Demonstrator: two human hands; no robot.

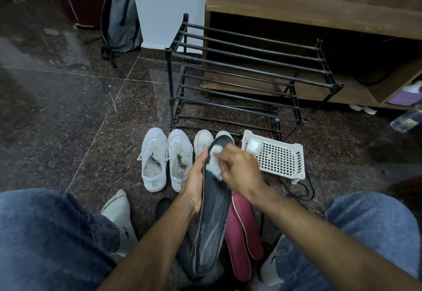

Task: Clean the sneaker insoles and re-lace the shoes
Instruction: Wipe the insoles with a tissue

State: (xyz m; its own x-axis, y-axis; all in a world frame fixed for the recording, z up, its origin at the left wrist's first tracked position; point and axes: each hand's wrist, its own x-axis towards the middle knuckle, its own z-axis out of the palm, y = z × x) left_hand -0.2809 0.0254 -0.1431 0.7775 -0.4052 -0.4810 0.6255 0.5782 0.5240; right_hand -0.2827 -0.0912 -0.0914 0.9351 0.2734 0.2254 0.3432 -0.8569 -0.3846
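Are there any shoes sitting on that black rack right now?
No, the black rack's bars hold nothing; the two pairs of white sneakers stand on the floor in front of it.

bottle (408,118) cut by right edge, second sneaker pair (204,141) mostly hidden behind dark insole (212,217)

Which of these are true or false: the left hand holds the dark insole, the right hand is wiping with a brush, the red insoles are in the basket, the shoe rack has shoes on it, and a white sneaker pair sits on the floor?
1. The left hand holds the dark insole: true.
2. The right hand wipes with a brush: false, it presses a white wipe.
3. The red insoles are in the basket: false, they lie on the floor.
4. The shoe rack has shoes on it: false, its bars are bare.
5. A white sneaker pair sits on the floor: true.
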